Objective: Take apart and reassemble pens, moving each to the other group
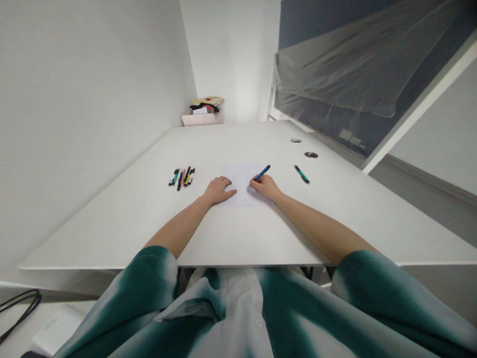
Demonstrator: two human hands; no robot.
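A blank-looking sheet of white paper (pixel 242 194) lies on the white table in front of me. My right hand (pixel 266 186) rests over its right side, fingers closed round a blue pen (pixel 263 172) whose upper end points up and to the right. The tip sits at or close to the paper; I cannot tell whether it touches. Flat on the left edge of the sheet, my left hand (pixel 218 190) is open with its thumb stretched toward the middle. A green and black pen (pixel 301 174) lies on the table to the right of my right hand.
Several pens (pixel 182 178) in different colours lie in a group left of my left hand. Two round metal grommets (pixel 311 155) are set in the table's right side. A pale box (pixel 199 119) with cloth-like items stands at the far end. Walls border the left and back.
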